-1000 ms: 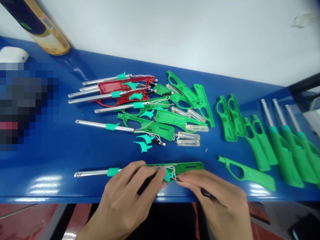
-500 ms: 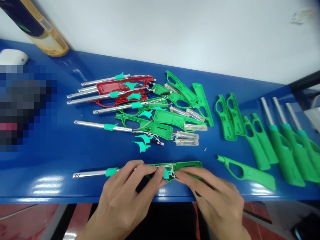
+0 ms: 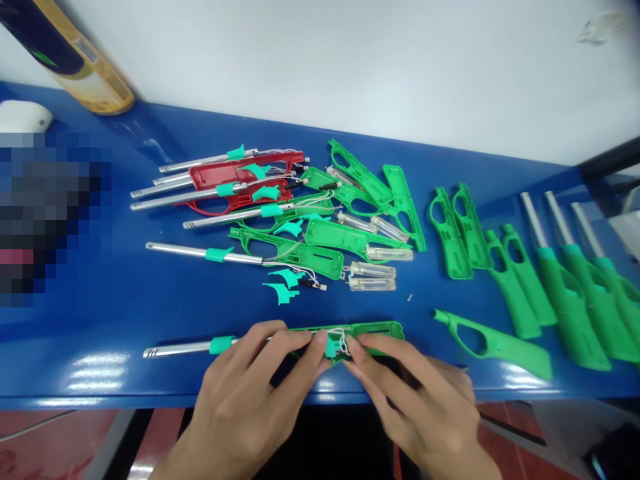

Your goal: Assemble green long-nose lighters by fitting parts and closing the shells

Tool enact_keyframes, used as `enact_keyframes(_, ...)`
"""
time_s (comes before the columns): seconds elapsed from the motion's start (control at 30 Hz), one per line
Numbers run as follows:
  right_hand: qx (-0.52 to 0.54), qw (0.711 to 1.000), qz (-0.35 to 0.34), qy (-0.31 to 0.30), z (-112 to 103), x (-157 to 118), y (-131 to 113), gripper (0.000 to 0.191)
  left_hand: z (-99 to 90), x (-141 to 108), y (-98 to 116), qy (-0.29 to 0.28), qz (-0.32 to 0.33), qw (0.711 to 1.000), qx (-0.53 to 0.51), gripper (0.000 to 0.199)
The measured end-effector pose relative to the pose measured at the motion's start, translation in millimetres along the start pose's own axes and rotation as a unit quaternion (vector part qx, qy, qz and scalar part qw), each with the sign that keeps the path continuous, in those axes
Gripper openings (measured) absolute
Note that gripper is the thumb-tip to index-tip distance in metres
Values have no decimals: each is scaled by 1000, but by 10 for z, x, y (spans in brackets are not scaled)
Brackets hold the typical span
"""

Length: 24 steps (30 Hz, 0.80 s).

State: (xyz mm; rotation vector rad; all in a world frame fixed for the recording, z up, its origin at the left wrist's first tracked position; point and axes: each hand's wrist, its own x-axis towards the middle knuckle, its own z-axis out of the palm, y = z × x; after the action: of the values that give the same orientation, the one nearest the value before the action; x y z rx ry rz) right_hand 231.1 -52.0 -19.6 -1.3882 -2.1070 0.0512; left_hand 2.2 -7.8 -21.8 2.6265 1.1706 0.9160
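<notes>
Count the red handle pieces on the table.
2 in view, left of the picture's middle: one red handle piece lies farther back, the other just in front of it, partly covered by a silver tube. More could be hidden underneath.

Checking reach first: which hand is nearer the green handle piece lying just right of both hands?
Right. The right hand is just left of that handle piece, at the open green half; the left hand is farther left.
</notes>
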Motion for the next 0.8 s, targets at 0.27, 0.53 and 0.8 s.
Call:
enact_keyframes(0.27,-57,996,-21,-58,-115,75,-44,23,-21,-46,13,-28,2,1000,-11,21)
enact_keyframes(0.53,-47,998,17,-43,-133,33,-21,24,-171,-25,1,-14,3,1000,-21,19)
enact_keyframes(0.8,-76,996,22,-52,-236,30,9,22,-410,-198,-226,-23,-110,994,-10,29)
